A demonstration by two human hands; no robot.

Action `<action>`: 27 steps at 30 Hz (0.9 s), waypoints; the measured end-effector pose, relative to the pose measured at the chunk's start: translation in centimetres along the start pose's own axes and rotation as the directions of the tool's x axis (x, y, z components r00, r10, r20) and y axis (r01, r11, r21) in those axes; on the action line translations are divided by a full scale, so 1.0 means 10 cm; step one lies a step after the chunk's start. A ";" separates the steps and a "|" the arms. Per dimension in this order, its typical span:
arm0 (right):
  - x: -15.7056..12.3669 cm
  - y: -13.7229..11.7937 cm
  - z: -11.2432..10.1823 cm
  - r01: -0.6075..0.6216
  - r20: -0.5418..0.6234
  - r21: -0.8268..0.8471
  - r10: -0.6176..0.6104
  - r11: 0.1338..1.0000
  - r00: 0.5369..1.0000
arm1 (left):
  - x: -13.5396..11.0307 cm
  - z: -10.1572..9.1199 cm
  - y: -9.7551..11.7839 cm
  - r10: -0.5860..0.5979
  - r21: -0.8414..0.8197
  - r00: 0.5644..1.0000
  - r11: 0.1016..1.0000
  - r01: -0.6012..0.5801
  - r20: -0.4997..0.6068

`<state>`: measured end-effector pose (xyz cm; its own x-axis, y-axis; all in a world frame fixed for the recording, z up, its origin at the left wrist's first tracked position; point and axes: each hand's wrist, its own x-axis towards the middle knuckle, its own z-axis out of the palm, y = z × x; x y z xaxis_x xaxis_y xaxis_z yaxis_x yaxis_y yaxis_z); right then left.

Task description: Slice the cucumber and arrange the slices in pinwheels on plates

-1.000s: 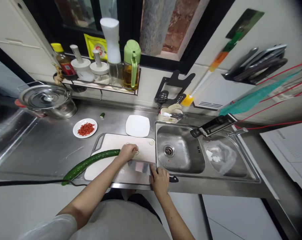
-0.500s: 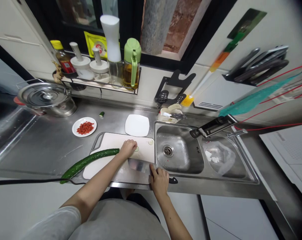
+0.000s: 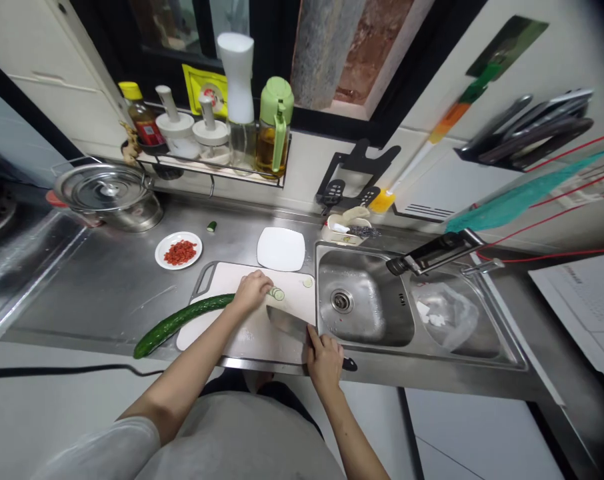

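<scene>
My left hand (image 3: 253, 291) is closed over the cut end of a long green cucumber (image 3: 185, 317), which lies across the cutting board (image 3: 217, 283) and reaches past its left side. Just right of my fingers, thin cucumber slices (image 3: 278, 293) overlap on the board, and one more slice lies near the top right corner. My right hand (image 3: 325, 360) grips the black handle of a kitchen knife (image 3: 288, 323), the forefinger stretched along it. The blade sits over the board, a little below the slices. My palm hides part of the handle.
Behind the board are a white square plate (image 3: 281, 249), a plate of chopped red pieces (image 3: 180, 252) and a cucumber stub (image 3: 211, 227). The sink (image 3: 365, 307) adjoins the board on the right. A lidded steel pot (image 3: 127, 207) stands at the back left, below a condiment rack (image 3: 212, 168).
More cucumber slices now show beside my left hand. The knife blade is angled differently and sits slightly apart from the cut end. The whole view has shifted a little.
</scene>
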<state>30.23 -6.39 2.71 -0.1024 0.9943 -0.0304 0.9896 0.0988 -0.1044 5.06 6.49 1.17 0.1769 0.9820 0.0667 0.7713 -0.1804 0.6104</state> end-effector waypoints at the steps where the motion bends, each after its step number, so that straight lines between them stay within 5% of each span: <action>1: 0.01 -0.03 -0.02 -0.002 -0.001 0.054 0.002 0.999 1.000 | -0.06 -0.08 -0.08 -0.023 -0.031 0.998 0.999 0.021 -0.054; 5: 0.10 -0.30 -0.10 -0.008 0.058 0.327 -0.012 0.945 0.998 | -0.38 -0.42 -0.39 -0.023 -0.029 0.984 0.999 0.018 -0.176; 9: 0.27 -0.75 -0.22 -0.132 0.243 0.343 0.047 0.930 0.969 | -0.63 -0.59 -0.56 0.134 0.028 0.986 0.991 -0.132 -0.098; 16: 0.58 -1.38 -0.34 -0.159 0.442 0.294 0.013 0.943 0.897 | -0.73 -0.51 -0.65 0.315 0.067 0.949 0.947 -0.315 0.011; 27: 0.60 -1.53 -0.23 -0.117 0.475 0.314 -0.049 0.942 0.878 | -0.71 -0.45 -0.78 0.413 0.137 0.911 0.902 -0.409 -0.001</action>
<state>14.72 -1.85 6.41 -0.1862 0.8492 -0.4942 0.9129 -0.0365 -0.4067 -4.96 1.19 -0.48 0.4791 0.8198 0.3137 0.7074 -0.5722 0.4150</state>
